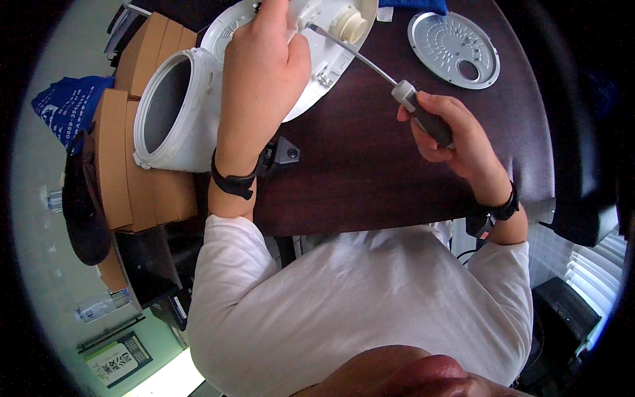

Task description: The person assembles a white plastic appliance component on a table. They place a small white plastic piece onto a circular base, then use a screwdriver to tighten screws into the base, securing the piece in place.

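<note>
Dark wooden table fills the centre, cardboard boxes off its edge at 9 o'clock. On the boxes' inner side a white appliance body lies tipped on its side, open mouth toward 9, apart from its lid. That white lid lies flat on the table at 12 o'clock. A round metal plate lies loose at 1 o'clock, well apart from the lid, so it looks already taken off. Small black part on the table just beside the left wrist.

Left hand pressed down on the lid, fingers curled over a white piece near the top edge; grip partly hidden. Right hand closed in a fist round the dark handle of a screwdriver, shaft running toward 11 o'clock, tip at the lid's fittings beside a cream knob. Judgement: teardown midway, lid fittings remain to be unscrewed.
</note>
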